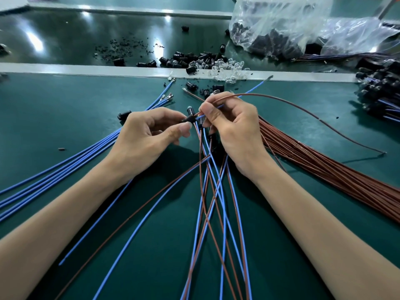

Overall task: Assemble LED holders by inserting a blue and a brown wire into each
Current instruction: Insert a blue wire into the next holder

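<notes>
My left hand pinches a small black LED holder with a clear LED tip at the middle of the green mat. My right hand pinches a brown wire and a blue wire right at the holder's back end. The brown wire arcs off to the right and the blue one runs up and to the right. Several finished holders with blue and brown wires hang under my right hand and trail toward me.
Loose blue wires fan out at the left, a bundle of brown wires lies at the right. Black holders and clear LEDs are scattered along the grey rail. A plastic bag sits back right, assembled pieces far right.
</notes>
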`<action>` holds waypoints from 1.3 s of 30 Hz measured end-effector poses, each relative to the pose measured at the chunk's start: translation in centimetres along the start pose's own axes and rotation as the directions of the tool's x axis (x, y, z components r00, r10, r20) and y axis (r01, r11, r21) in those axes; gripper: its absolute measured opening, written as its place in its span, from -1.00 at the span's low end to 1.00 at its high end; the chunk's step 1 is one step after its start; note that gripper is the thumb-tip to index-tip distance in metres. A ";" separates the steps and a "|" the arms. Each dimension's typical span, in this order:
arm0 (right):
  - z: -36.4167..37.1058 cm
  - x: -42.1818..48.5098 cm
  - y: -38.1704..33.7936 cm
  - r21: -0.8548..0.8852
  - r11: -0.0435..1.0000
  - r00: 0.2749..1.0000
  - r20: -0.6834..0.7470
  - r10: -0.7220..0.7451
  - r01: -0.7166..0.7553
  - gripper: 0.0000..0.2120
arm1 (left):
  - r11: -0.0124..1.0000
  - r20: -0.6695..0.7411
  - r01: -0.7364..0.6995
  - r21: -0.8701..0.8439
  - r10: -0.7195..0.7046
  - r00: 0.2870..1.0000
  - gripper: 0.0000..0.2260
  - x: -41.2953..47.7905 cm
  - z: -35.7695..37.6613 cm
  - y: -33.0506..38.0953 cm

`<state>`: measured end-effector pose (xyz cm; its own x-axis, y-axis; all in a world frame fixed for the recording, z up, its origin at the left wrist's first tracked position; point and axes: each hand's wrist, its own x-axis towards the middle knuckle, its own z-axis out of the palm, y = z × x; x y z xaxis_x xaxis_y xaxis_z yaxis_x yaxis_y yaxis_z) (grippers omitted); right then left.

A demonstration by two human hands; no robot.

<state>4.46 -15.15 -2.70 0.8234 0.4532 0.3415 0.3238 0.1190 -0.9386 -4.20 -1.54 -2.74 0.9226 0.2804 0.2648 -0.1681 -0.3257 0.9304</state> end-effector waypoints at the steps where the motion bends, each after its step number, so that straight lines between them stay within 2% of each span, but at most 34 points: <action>1: 0.0 0.0 0.0 -0.003 1.000 1.000 0.009 0.009 -0.009 -0.78 | 1.000 0.004 -0.002 0.009 0.002 1.000 -0.90 0.0 0.0 0.0; 9: -0.2 -0.1 -0.2 -0.091 0.996 0.998 0.054 0.029 -0.024 -0.89 | 0.997 0.026 0.014 0.073 -0.016 1.000 -0.89 -0.1 -0.1 0.0; 14: -0.2 -0.2 -0.3 -0.127 0.991 0.998 0.037 0.058 -0.053 -0.84 | 0.995 0.048 0.019 0.097 -0.024 0.999 -0.88 -0.3 -0.1 0.5; 20: -0.3 -0.2 -0.4 -0.214 0.977 0.995 0.086 0.047 -0.027 -0.88 | 0.994 0.026 0.033 0.101 -0.036 0.999 -0.83 -0.5 0.1 0.7; 27: -0.2 -0.2 -0.3 -0.099 0.994 0.999 0.017 0.039 -0.037 -0.83 | 0.997 -0.006 -0.010 0.070 0.011 1.000 -0.87 -0.3 0.2 0.5; 34: -0.4 -0.2 -0.2 -0.085 0.995 0.994 0.094 0.050 -0.042 -0.88 | 0.995 0.005 -0.039 0.097 0.039 0.999 -0.87 -0.4 0.0 0.4; 39: -0.3 0.0 -0.3 0.215 0.966 0.990 0.048 0.135 -0.142 -0.86 | 0.998 -0.035 0.006 0.057 -0.004 0.999 -0.91 -0.2 0.0 0.3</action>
<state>4.47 -15.44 -2.38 0.8362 0.5071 0.2089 0.0955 0.2404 -0.9660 -4.46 -1.70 -2.48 0.9105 0.3136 0.2695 -0.1420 -0.3749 0.9161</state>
